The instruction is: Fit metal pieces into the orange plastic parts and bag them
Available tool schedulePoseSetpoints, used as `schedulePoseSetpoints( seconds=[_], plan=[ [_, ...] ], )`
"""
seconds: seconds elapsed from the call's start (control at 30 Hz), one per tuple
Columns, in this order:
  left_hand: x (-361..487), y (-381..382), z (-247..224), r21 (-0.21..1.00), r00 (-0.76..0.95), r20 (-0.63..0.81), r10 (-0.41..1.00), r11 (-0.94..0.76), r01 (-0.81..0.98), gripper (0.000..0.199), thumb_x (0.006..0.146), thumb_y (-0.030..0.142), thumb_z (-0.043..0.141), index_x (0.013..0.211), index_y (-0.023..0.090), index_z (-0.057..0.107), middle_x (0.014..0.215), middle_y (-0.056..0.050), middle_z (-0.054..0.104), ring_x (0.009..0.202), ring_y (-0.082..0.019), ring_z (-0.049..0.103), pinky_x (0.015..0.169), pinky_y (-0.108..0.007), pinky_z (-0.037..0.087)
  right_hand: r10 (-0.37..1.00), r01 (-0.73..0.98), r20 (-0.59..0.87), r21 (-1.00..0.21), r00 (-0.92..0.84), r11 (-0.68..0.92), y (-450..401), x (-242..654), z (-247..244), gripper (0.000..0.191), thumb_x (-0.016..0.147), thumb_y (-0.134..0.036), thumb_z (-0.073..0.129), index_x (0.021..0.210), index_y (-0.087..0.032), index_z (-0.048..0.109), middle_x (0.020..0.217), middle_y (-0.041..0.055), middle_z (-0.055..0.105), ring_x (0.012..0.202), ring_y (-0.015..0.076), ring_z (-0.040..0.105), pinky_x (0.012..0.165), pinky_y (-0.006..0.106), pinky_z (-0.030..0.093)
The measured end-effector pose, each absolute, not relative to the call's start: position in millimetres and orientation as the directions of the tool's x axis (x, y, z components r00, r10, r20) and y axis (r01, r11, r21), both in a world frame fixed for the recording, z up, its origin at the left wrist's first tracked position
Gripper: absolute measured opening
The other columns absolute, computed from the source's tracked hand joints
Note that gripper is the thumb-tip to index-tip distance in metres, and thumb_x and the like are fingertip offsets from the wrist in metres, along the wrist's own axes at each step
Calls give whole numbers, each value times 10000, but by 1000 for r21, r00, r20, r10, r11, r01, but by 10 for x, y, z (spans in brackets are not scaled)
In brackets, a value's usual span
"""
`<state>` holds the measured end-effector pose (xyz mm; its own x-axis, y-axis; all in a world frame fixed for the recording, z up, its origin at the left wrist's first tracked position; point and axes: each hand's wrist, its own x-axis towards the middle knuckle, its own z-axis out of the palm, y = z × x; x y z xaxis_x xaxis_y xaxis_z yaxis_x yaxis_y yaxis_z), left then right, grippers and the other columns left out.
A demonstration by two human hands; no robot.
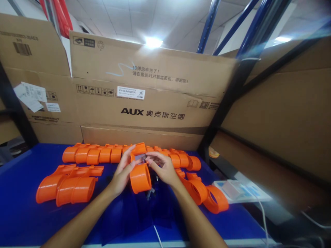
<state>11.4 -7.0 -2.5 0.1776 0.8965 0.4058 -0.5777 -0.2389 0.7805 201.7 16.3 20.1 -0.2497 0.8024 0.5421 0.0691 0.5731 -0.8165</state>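
Observation:
An orange plastic part with a round ring at its lower end is held up over the middle of the blue table. My left hand grips its left side, thumb in front and fingers behind. On the right, my right hand has its fingers bent together at the part's upper section, beside a small dark piece too unclear to name. Whether the right fingers pinch that piece cannot be made out. Dark blue translucent sheets lie below the hands.
Several orange parts line the back of the blue table. More lie at left and others at right. A white tray and cable are at right; cardboard stands behind.

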Motion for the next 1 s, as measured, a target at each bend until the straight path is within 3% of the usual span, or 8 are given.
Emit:
schedulePoseSetpoints(
  seconds=[0.2, 0.33, 0.5, 0.67, 0.83, 1.0],
  plan=[
    [91, -99, 12, 786, 199, 405, 892, -229, -575, 643, 893, 380, 703, 1485, 325, 459, 1599, -104, 405, 1340, -369, 546, 1124, -527, 432, 814, 200, 569, -790, -117, 580, 224, 1991, 172, 270, 884, -405, 722, 1089, -231, 695, 756, 3, 620, 658, 163, 589, 620, 288, 506],
    [75, -109, 41, 814, 196, 428, 882, -282, -509, 629, 893, 371, 705, 1476, 309, 478, 1595, -105, 416, 1352, -354, 532, 1118, -495, 442, 790, 288, 597, -738, -140, 609, 263, 2066, 240, 257, 836, -416, 768, 1009, -232, 717, 806, 15, 615, 705, 172, 573, 645, 291, 496],
    [115, -105, 73, 844, 234, 426, 874, -291, -450, 788, 875, 360, 729, 1561, 350, 342, 1548, -112, 477, 1266, -309, 612, 1104, -485, 455, 827, 123, 551, -818, -112, 561, 286, 2145, 289, 302, 816, -497, 762, 871, -214, 671, 780, 20, 652, 719, 174, 597, 653, 286, 516],
    [105, -55, 59, 881, 164, 379, 911, -301, -365, 660, 899, 411, 693, 1502, 292, 451, 1483, -133, 539, 1093, -292, 712, 1028, -460, 509, 873, 11, 487, -873, 22, 487, 297, 2158, 300, 330, 803, -491, 783, 905, -198, 671, 693, 6, 664, 565, 134, 560, 539, 258, 480],
    [63, 10, 37, 891, 53, 349, 936, -313, -329, 615, 908, 468, 671, 1467, 285, 490, 1435, -122, 571, 975, -259, 750, 933, -408, 553, 879, -62, 470, -878, 79, 475, 294, 2128, 307, 359, 785, -499, 796, 936, -194, 680, 791, 55, 752, 597, 158, 629, 545, 284, 518],
    [55, -15, 76, 900, 18, 322, 947, -300, -317, 644, 906, 525, 656, 1473, 262, 501, 1304, -122, 671, 884, -252, 760, 838, -381, 571, 882, -43, 471, -881, 28, 472, 279, 2086, 300, 356, 803, -512, 777, 927, -187, 699, 796, 68, 769, 636, 174, 669, 523, 271, 521]
  ],
)
